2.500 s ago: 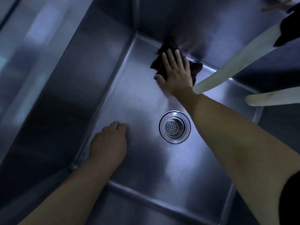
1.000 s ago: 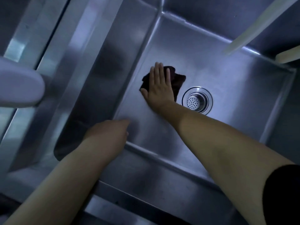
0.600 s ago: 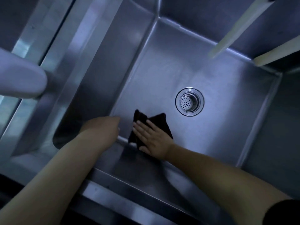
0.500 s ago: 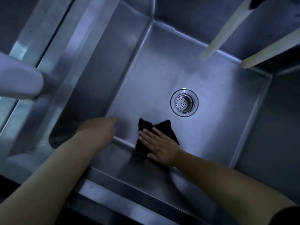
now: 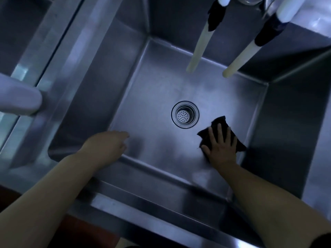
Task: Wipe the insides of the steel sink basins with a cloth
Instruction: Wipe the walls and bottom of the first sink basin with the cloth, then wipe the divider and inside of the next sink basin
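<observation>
Now our right hand (image 5: 221,147) presses flat, fingers straight, on the small dark cloth (image 5: 219,122) on the shiny steel sink basin (image 5: 155,97) floor, just right of the round metal drain (image 5: 185,114). Our left hand (image 5: 105,146) holds nothing; its fingers look loose, maybe touching the floor.

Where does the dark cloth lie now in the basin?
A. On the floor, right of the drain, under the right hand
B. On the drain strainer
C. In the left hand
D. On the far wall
A: the right hand presses the cloth flat on the floor, right of the drain.
</observation>
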